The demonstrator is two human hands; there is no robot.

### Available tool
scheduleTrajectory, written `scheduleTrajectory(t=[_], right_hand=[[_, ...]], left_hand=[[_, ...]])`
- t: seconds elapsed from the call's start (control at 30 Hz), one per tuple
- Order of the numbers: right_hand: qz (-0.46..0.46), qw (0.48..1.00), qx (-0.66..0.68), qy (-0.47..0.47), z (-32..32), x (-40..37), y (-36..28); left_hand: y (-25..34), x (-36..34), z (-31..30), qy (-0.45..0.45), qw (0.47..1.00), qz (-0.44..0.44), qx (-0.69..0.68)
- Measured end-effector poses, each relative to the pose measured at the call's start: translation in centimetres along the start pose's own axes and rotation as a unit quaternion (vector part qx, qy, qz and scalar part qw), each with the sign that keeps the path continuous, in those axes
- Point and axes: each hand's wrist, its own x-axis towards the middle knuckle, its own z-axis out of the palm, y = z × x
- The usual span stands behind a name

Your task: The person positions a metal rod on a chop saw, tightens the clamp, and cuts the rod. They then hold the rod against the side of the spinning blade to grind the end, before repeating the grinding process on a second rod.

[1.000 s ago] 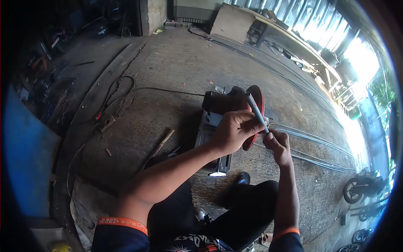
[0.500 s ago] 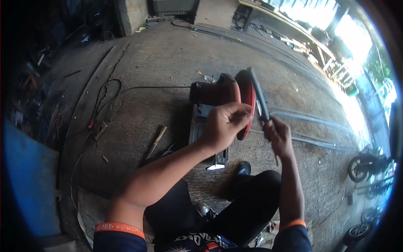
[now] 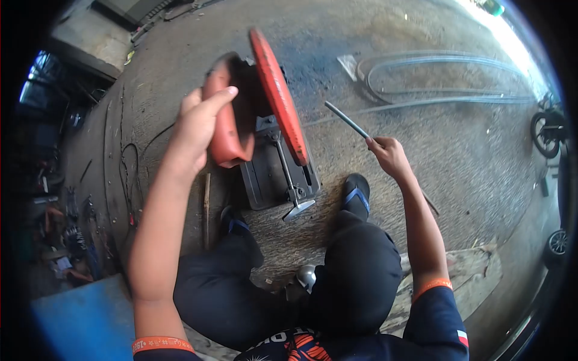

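Note:
My left hand (image 3: 195,123) is wrapped round the red handle (image 3: 227,135) of a cut-off saw, its thumb over the top. Beside the handle rises the saw's red disc-shaped guard (image 3: 280,96). Below it lies the dark saw base (image 3: 262,177), with a clamp screw (image 3: 286,162) ending in a metal crank (image 3: 299,210). To the right of the saw, my right hand (image 3: 386,153) grips one end of a short grey metal rod (image 3: 347,120), which points up and left, apart from the saw.
Long thin rods (image 3: 445,97) lie on the floor at the upper right. A wooden stick (image 3: 206,210) is left of the base, near my sandalled feet. A blue panel (image 3: 87,322) stands lower left; a motorcycle wheel (image 3: 543,133) shows at the right edge.
My left hand has gone from the guard's edge to the saw handle. My right hand has drawn the rod away from the guard. The view has shifted down toward the base.

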Motion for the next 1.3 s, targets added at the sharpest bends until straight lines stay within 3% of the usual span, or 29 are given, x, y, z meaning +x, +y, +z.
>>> scheduleTrajectory(t=[0.17,0.27,0.47,0.53,0.57,0.67,0.73,0.8,0.93,1.3], right_hand=[[-0.038,0.995,0.065,-0.061,3.3,3.3,3.2],[-0.009,0.992,0.033,-0.118,3.9,4.7,3.5],[-0.067,0.989,0.018,-0.131,5.4,6.9,4.3],[-0.052,0.987,-0.020,-0.154,5.2,7.0,3.2],[-0.048,0.987,-0.013,-0.156,5.5,7.2,3.2],[-0.073,0.987,-0.049,-0.136,6.4,7.4,3.5],[-0.120,0.985,-0.068,-0.102,6.4,7.4,3.1],[-0.087,0.985,-0.086,-0.118,6.2,7.5,2.4],[-0.131,0.982,-0.103,-0.091,6.1,7.3,2.1],[-0.234,0.962,-0.141,-0.001,6.2,7.2,2.7]], left_hand=[[-0.8,1.6,-0.3,0.011,0.998,0.002,0.057],[-0.1,1.6,0.2,0.032,0.996,-0.009,0.083],[0.9,2.3,0.0,-0.002,0.994,-0.031,0.102],[0.8,2.1,0.7,0.037,0.994,-0.010,0.106],[0.7,2.2,0.3,0.008,0.994,-0.013,0.106],[0.9,1.9,0.8,0.068,0.991,-0.036,0.110],[0.8,2.0,0.2,0.050,0.993,-0.043,0.098],[0.8,1.9,-0.1,0.055,0.995,-0.049,0.072],[0.8,1.9,0.0,0.087,0.991,-0.074,0.065],[0.8,1.9,0.4,0.092,0.992,-0.044,0.078]])
